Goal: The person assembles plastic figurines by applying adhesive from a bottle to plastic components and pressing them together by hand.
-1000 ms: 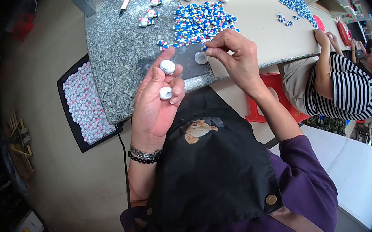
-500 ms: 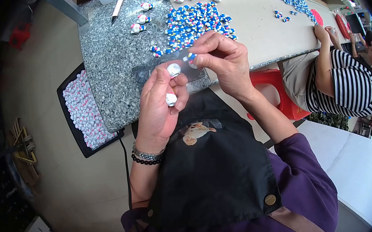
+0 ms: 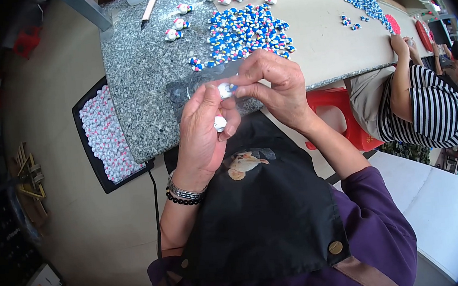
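Above the counter's front edge, my left hand is closed around two small white balls with dark markings. One white ball is between its thumb and fingertips; the other ball rests lower, against the curled fingers. My right hand pinches a tiny blue figure piece, which meets the upper ball; whether they are joined I cannot tell. Just beyond my hands lies a clear plastic sheet or bag on the stone. Behind it spreads a pile of small blue-and-white pieces.
Several white-headed figures stand on the granite slab, near a pen. A black tray of white and pink pieces is low at the left. To the right, a person in a striped top sits by a red stool.
My right hand has brought the blue piece slightly left and down against the upper white ball. My left hand has shifted a little to the right.
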Demonstrator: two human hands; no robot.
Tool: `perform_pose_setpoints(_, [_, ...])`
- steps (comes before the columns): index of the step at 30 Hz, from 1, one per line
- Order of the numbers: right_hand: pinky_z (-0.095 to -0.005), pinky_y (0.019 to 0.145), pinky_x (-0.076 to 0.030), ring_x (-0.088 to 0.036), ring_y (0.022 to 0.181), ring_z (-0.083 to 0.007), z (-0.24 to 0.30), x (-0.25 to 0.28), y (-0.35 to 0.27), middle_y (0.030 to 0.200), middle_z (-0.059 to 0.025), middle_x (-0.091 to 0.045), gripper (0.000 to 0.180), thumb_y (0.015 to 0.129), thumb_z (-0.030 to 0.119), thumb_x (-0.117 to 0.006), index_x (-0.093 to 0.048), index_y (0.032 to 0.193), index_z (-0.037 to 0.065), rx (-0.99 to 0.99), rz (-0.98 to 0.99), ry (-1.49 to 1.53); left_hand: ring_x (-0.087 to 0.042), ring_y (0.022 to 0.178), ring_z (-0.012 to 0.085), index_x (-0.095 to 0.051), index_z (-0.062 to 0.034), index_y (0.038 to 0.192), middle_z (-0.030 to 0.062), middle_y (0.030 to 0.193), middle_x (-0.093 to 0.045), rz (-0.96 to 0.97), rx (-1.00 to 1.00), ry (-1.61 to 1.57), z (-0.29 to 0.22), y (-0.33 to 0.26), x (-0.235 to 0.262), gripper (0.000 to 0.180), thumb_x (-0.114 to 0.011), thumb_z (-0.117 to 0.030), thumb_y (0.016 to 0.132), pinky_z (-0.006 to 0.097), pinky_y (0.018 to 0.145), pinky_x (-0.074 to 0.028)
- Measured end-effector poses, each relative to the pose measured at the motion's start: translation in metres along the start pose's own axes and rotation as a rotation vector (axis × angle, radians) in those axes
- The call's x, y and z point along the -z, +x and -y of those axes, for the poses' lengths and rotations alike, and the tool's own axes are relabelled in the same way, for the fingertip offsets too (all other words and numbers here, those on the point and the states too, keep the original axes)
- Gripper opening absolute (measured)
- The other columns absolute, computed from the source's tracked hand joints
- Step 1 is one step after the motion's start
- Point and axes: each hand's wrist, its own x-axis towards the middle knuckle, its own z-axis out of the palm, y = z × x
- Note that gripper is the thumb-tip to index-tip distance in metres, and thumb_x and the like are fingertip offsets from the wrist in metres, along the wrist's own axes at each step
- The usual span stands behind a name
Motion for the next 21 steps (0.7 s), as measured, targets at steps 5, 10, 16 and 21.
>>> perform_pose_setpoints(5, [-0.0299,0.061,-0.047,-0.06,0.071,-0.0188,0.005,0.004,0.0,0.074,-0.0075,-0.059,0.019,0.064,0.002,-0.078,-0.067,0.079,0.0,0.03,0.016,-0.025,-0.047,0.055,0.0072,-0.053,0.0001,0.109,0.0023,0.077,-0.052,0.029,0.059,0.017,-0.007,0.0,-0.004,0.033,-0.046,-0.031,0.1,0.018,0.044,-0.029])
perform_pose_setpoints(10, [-0.0297,0.062,-0.047,-0.06,0.071,-0.0184,0.004,0.008,0.005,0.074,-0.0073,-0.06,0.02,0.062,0.001,-0.079,-0.066,0.077,0.0,-0.01,-0.011,0.025,-0.045,0.052,0.0079,-0.054,0.0034,0.111,0.0034,0.078,-0.053,0.021,0.06,0.031,-0.012,0.002,-0.008,0.035,-0.046,-0.029,0.1,0.019,0.044,-0.031])
perform_pose_setpoints(16, [-0.0293,0.063,-0.047,-0.06,0.072,-0.0184,0.003,0.01,0.003,0.075,-0.0072,-0.061,0.018,0.064,0.001,-0.078,-0.065,0.076,0.0,0.069,-0.011,-0.081,-0.047,0.053,0.007,-0.053,-0.0007,0.105,0.003,0.077,-0.053,0.016,0.074,0.055,-0.014,0.007,-0.007,0.028,-0.051,-0.028,0.098,0.017,0.042,-0.028])
perform_pose_setpoints(21, [-0.0281,0.061,-0.048,-0.06,0.071,-0.0162,-0.007,0.011,0.003,0.075,-0.0071,-0.061,0.016,0.067,0.0,-0.077,-0.065,0.077,0.0,-0.036,0.012,0.181,-0.046,0.051,0.0072,-0.053,-0.0012,0.102,0.0039,0.077,-0.055,0.078,0.1,0.104,-0.022,0.007,-0.005,0.026,-0.052,-0.026,0.098,0.017,0.041,-0.027])
